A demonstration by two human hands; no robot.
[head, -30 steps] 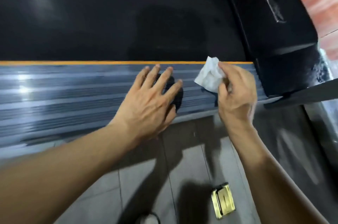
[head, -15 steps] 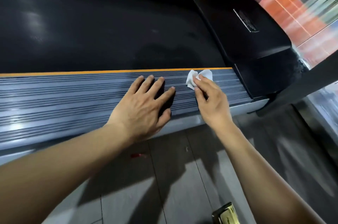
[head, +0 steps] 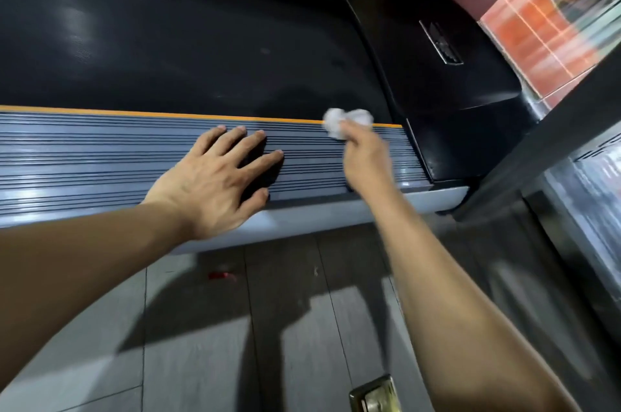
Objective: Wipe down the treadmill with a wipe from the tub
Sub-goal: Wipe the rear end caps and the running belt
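The treadmill fills the upper view: a black belt (head: pixel 168 42), a grey ribbed side rail (head: pixel 84 159) with an orange stripe, and a black motor cover (head: pixel 437 58) at the right. My left hand (head: pixel 215 179) lies flat on the rail with fingers spread. My right hand (head: pixel 364 159) holds a crumpled white wipe (head: pixel 346 122) against the rail's far edge, near the orange stripe and close to the motor cover. The hand and wipe are blurred. No tub is in view.
Grey floor tiles (head: pixel 268 327) lie below the rail. A small red scrap (head: pixel 220 275) lies on the floor. A brass floor fitting (head: pixel 374 395) sits at the bottom edge. A dark upright post (head: pixel 537 149) rises at the right, with red tiling (head: pixel 537 25) behind.
My right hand has slid the wipe across the rail, away from me toward the orange stripe. The left hand stayed flat on the rail. The view has tilted up and back.
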